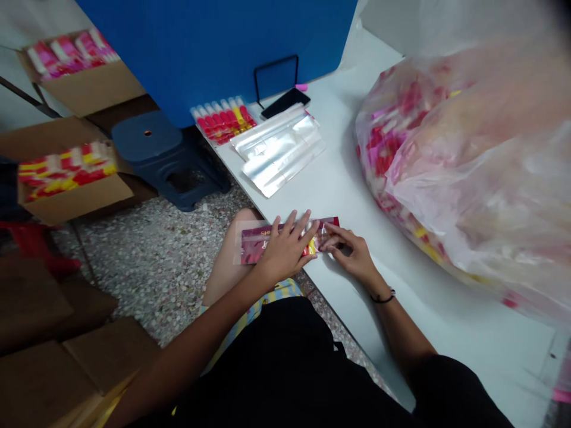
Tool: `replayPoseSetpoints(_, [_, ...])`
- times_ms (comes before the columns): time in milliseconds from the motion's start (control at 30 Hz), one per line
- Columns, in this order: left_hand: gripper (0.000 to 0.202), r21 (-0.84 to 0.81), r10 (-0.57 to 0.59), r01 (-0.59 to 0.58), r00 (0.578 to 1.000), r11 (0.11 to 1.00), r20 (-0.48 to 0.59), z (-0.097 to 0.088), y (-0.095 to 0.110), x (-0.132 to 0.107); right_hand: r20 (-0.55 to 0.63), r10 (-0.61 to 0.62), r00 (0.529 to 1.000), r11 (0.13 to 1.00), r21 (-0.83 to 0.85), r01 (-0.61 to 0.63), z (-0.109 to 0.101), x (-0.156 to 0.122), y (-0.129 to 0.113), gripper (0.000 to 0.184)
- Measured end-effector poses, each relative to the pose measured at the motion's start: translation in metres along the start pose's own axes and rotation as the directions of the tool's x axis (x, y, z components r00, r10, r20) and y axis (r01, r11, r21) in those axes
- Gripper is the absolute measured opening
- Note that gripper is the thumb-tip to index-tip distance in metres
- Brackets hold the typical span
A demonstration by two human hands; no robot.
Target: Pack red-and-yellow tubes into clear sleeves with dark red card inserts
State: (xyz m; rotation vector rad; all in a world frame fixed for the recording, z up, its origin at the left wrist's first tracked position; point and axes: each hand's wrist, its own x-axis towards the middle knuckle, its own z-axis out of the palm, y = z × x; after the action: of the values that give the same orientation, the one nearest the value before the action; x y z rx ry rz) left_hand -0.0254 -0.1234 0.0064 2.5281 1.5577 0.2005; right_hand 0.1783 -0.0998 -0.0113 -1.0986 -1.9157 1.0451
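The left hand [285, 249] lies spread across a maroon-printed clear plastic packet [263, 244] on the white table [352, 190] at twelve o'clock — the right hand [350, 252], with a dark wristband [382, 296], pinches the packet's right end between its fingertips. Farther off lie a stack of clear bags [279, 148] at twelve, red-and-yellow tubes [223, 122] just beyond, and — at two o'clock — a bulging plastic sack [464, 172].

Head cam aims fwd/down at L hand [285, 249] & R hand [352, 255].
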Motion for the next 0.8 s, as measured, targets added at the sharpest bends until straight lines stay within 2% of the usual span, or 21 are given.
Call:
replayPoseSetpoints(67, [0.064,0.005,0.009,-0.009,1.000,1.000,-0.024,0.000,0.001,-0.002,-0.120,0.030,0.992,0.999,0.014,-0.029,0.004,0.001,0.000,0.032])
replayPoseSetpoints(133, [0.061,-0.010,0.009,-0.010,0.998,1.000,-0.066,0.002,0.001,-0.002,-0.306,-0.022,0.952,0.996,-0.093,-0.006,0.003,0.003,-0.010,0.021])
replayPoseSetpoints(167, [0.060,-0.024,0.005,-0.007,0.996,1.000,-0.089,0.003,0.000,-0.001,-0.391,-0.104,0.915,0.980,-0.197,0.027,-0.001,0.004,-0.019,0.019])
replayPoseSetpoints(233, [0.063,-0.058,0.002,-0.010,0.991,0.998,-0.131,0.006,-0.002,0.003,-0.447,-0.338,0.828,0.886,-0.448,0.120,-0.020,0.004,-0.046,0.019])
replayPoseSetpoints(300, [0.069,-0.095,0.017,-0.032,0.987,0.995,-0.158,0.009,-0.003,0.011,-0.451,-0.532,0.717,0.741,-0.658,0.136,-0.055,0.003,-0.077,0.022])
replayPoseSetpoints(333, [0.072,-0.114,0.025,-0.044,0.985,0.992,-0.169,0.010,-0.003,0.016,-0.482,-0.583,0.654,0.682,-0.727,0.072,-0.079,0.004,-0.091,0.023])
replayPoseSetpoints(367, [0.074,-0.134,0.029,-0.054,0.983,0.990,-0.179,0.011,-0.002,0.021,-0.533,-0.617,0.579,0.638,-0.770,-0.028,-0.107,0.006,-0.102,0.022])
replayPoseSetpoints(433, [0.075,-0.173,0.021,-0.058,0.979,0.983,-0.204,0.012,0.000,0.031,-0.647,-0.559,0.518,0.612,-0.744,-0.268,-0.170,0.016,-0.111,0.025])
replayPoseSetpoints(467, [0.075,-0.189,0.014,-0.056,0.976,0.980,-0.218,0.013,0.002,0.036,-0.690,-0.482,0.540,0.602,-0.709,-0.367,-0.203,0.025,-0.109,0.027])
replayPoseSetpoints(500, [0.075,-0.201,0.006,-0.054,0.973,0.978,-0.233,0.013,0.005,0.040,-0.709,-0.321,0.628,0.563,-0.676,-0.476,-0.235,0.037,-0.104,0.026])
replayPoseSetpoints(533, [0.075,-0.210,0.001,-0.055,0.969,0.976,-0.246,0.014,0.007,0.043,-0.697,-0.085,0.712,0.473,-0.657,-0.587,-0.264,0.050,-0.095,0.024])
replayPoseSetpoints(567, [0.075,-0.218,-0.001,-0.057,0.966,0.974,-0.257,0.015,0.008,0.046,-0.666,0.169,0.727,0.353,-0.648,-0.675,-0.289,0.064,-0.085,0.021])
replayPoseSetpoints(600, [0.075,-0.225,-0.002,-0.060,0.964,0.973,-0.266,0.016,0.009,0.048,-0.652,0.245,0.717,0.320,-0.644,-0.695,-0.309,0.078,-0.074,0.019])
replayPoseSetpoints(633, [0.075,-0.232,-0.004,-0.062,0.962,0.971,-0.274,0.017,0.010,0.049,-0.650,0.274,0.709,0.306,-0.640,-0.705,-0.325,0.090,-0.064,0.018])
replayPoseSetpoints(700, [0.075,-0.247,-0.008,-0.065,0.959,0.967,-0.284,0.018,0.009,0.049,-0.641,0.293,0.709,0.306,-0.640,-0.705,-0.342,0.109,-0.047,0.017])
replayPoseSetpoints(800, [0.075,-0.265,-0.016,-0.067,0.954,0.962,-0.298,0.020,0.007,0.048,-0.617,0.221,0.755,0.363,-0.666,-0.651,-0.345,0.118,-0.031,0.031])
